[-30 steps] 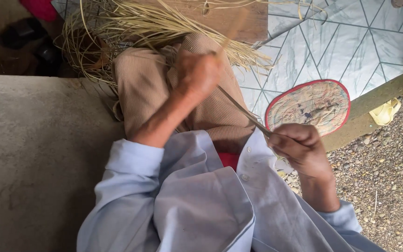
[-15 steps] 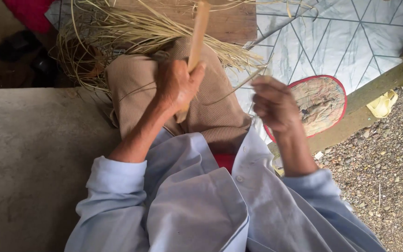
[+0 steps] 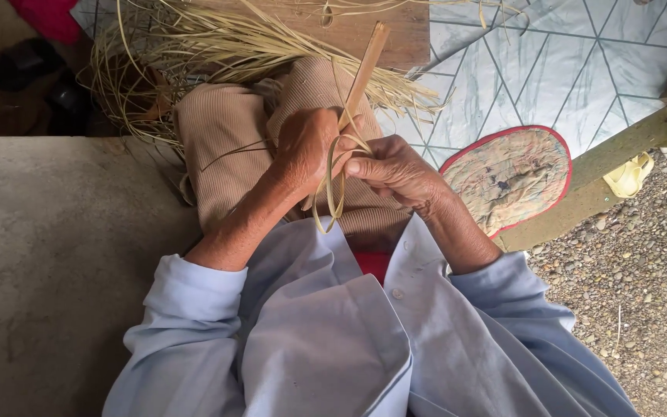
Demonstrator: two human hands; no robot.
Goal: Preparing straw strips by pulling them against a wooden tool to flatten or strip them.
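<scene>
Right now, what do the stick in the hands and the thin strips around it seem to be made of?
The stick looks like split bamboo or cane: flat, tan, matt, straight-grained. The thin strip looped between the left hand and right hand seems the same plant fibre, pale yellow and flexible.

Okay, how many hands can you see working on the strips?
2. The left hand grips the flat stick over the lap; the right hand meets it, pinching a looped thin strip. No others show.

Pale blue button shirt (image 3: 310, 340), long sleeves pushed up to mid-forearm, small white buttons along the open front. Red garment (image 3: 374, 262) beneath. Tan ribbed corduroy trousers (image 3: 225, 147). Both hands bare.
</scene>
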